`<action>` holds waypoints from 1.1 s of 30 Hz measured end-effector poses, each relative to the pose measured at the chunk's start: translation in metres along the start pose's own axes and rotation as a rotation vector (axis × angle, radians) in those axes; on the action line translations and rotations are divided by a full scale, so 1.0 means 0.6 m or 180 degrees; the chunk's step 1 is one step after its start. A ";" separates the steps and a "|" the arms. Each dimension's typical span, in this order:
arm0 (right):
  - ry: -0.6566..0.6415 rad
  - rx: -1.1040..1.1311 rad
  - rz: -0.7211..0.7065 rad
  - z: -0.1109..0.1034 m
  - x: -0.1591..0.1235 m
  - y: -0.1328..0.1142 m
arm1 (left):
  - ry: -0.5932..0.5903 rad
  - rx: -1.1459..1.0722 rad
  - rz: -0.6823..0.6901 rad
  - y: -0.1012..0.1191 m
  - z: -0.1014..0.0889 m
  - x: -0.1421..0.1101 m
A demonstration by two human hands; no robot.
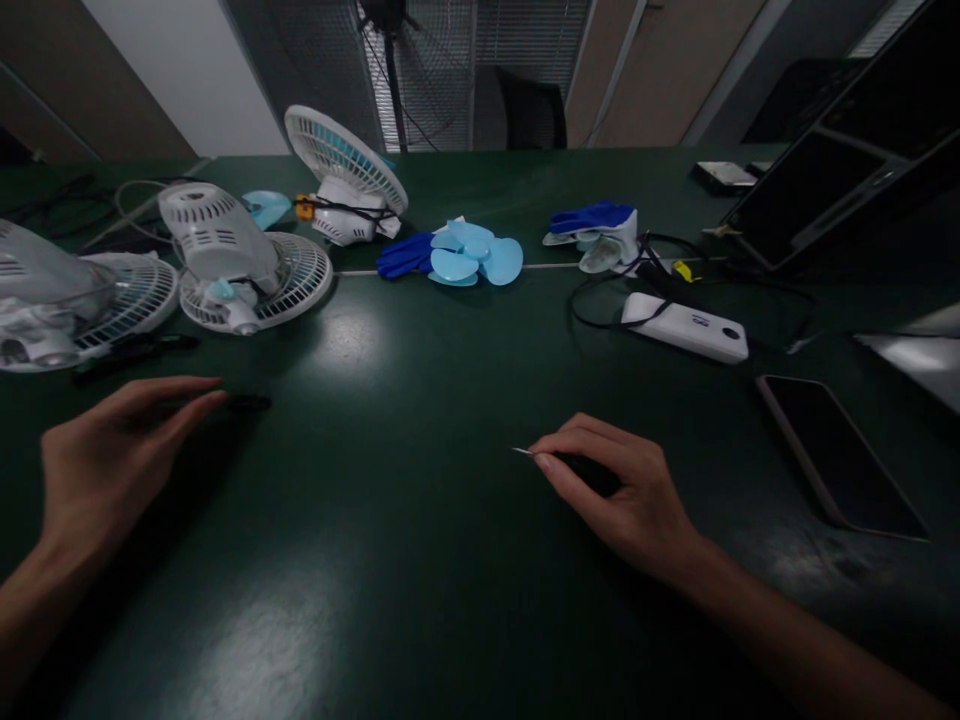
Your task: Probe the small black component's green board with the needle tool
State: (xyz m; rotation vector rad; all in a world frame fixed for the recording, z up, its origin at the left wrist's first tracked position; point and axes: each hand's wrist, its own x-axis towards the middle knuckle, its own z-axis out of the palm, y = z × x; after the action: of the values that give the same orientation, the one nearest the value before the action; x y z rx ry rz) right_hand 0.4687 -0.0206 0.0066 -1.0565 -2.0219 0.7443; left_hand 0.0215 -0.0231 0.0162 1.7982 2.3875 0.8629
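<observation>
On the left, my left hand (112, 460) is closed in a pinch, thumb and index tips close together. A small black loop (249, 403) sticks out just past those fingertips, and its kind is not clear. Right of the middle, my right hand (615, 480) pinches a thin pointed silvery piece (520, 451) between thumb and index finger. Only its short tip shows, pointing left; the rest is hidden by the fingers. Both hands are low over the dark green table (390, 500), far apart from each other.
White fans (225, 240) lie at the left, another fan (345, 170) behind them. A light blue fan blade (476, 252) rests by blue gloves (405, 255). Further right are more gloves (596, 230), a white power bank-like box (686, 327) with black cable, and a phone (840, 455).
</observation>
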 end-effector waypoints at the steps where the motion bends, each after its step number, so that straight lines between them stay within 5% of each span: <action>1: -0.0005 -0.0001 0.0010 0.000 0.000 0.001 | -0.0053 -0.0119 -0.0028 0.005 0.001 -0.001; 9: -0.0015 0.0030 0.0025 0.002 0.000 -0.003 | -0.0697 -0.0396 -0.0502 0.014 0.007 0.005; 18: -0.0036 0.0061 0.0001 0.001 0.001 -0.004 | -0.0781 -0.0382 -0.0458 -0.002 -0.007 0.009; 33: -0.0004 0.0069 0.0057 0.001 0.001 0.000 | -0.1178 -0.1005 -0.1130 -0.015 -0.007 0.031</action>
State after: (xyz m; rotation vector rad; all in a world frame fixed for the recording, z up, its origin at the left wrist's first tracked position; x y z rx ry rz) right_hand 0.4680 -0.0204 0.0063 -1.0632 -2.0036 0.7744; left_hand 0.0058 -0.0101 0.0213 1.2411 2.0991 0.7360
